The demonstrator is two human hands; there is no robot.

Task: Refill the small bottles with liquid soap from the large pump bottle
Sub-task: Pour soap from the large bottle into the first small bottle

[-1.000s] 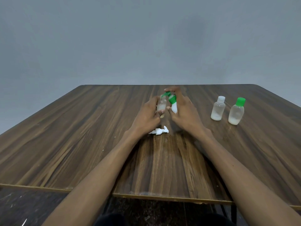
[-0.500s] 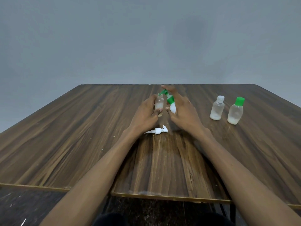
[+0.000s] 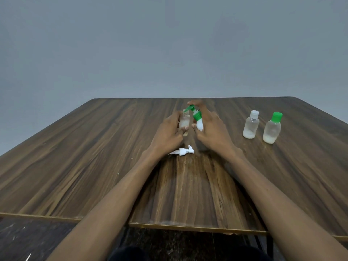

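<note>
My left hand (image 3: 167, 131) grips a small clear bottle (image 3: 184, 121) with its neck uncovered, standing upright near the middle of the wooden table (image 3: 75, 157). My right hand (image 3: 212, 130) holds a white pump bottle with a green pump head (image 3: 197, 119), tilted left so its green nozzle sits over the small bottle's mouth. A finger of that hand rests on top of the pump head. A little whitish liquid shows in the small bottle.
A loose white pump cap (image 3: 181, 151) lies on the table just in front of my hands. To the right stand a white-capped small bottle (image 3: 250, 127) and a green-capped small bottle (image 3: 272, 128), each with some white liquid at the bottom.
Both hands and the two bottles have shifted slightly to the left and farther away. The nozzle stays over the small bottle's mouth.
</note>
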